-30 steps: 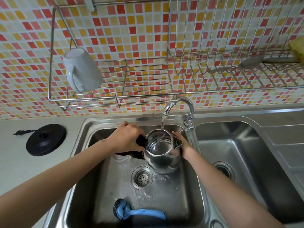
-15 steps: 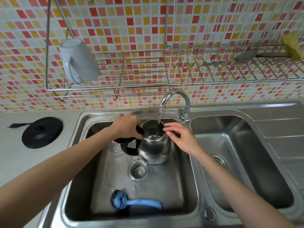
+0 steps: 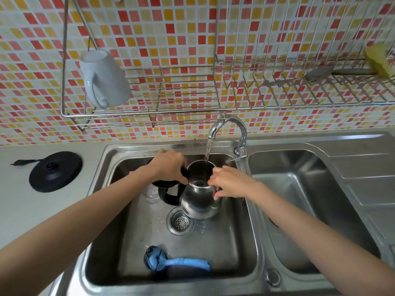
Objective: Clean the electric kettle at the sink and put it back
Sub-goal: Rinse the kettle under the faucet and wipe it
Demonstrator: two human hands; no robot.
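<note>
Kettle (image 3: 199,199), shiny steel with black handle, stands in the left sink basin (image 3: 132,242), filling. Left hand (image 3: 171,166) grips its handle at nine o'clock; right hand (image 3: 229,182) cups its rim at three. Beyond, at twelve, the curved chrome tap (image 3: 229,124) runs. Next, probably swirl and tip out.
</note>
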